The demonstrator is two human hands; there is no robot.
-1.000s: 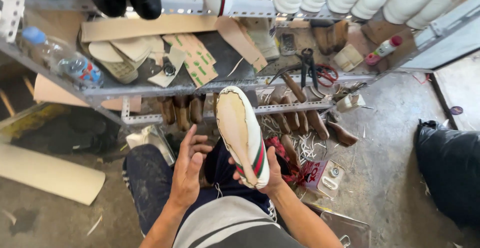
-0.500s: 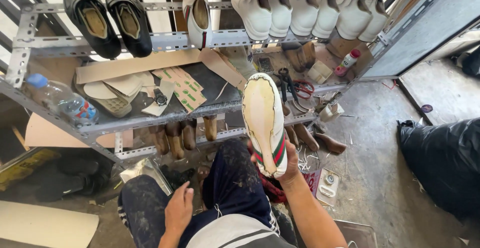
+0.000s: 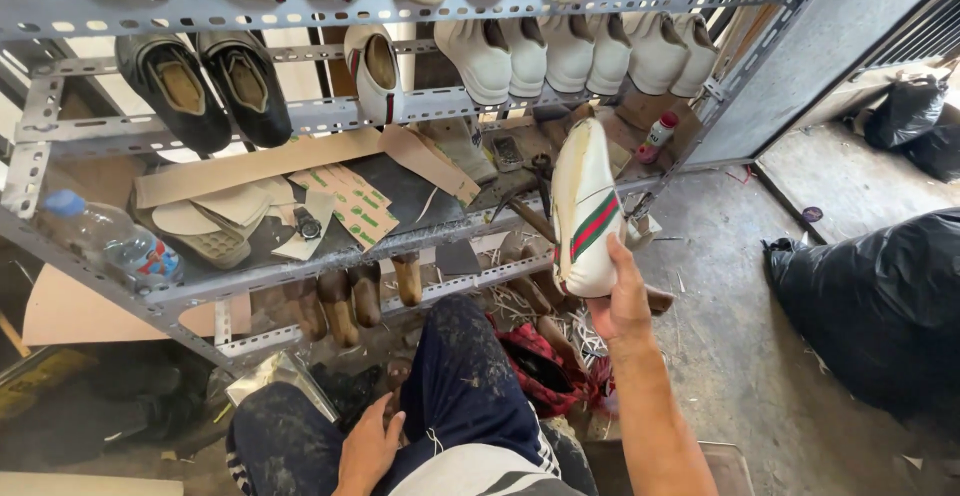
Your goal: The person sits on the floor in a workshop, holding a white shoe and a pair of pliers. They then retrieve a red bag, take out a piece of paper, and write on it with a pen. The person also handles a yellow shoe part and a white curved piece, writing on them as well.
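My right hand grips the heel end of a cream shoe with a green and red stripe, holding it up in front of the metal shelf rack. The shoe's toe points up towards the middle shelf, level with a row of cream shoes. My left hand rests on my knee, on dark stained trousers, holding nothing.
Two black shoes and one cream shoe sit on the middle shelf. Below lie leather pieces, insoles, a plastic water bottle and tools. Wooden lasts stand lower. Black bags lie at right on the concrete floor.
My left hand let go of the shoe and dropped to my knee. My right hand lifted the shoe up and to the right, towards the rack. The view tilted upward.
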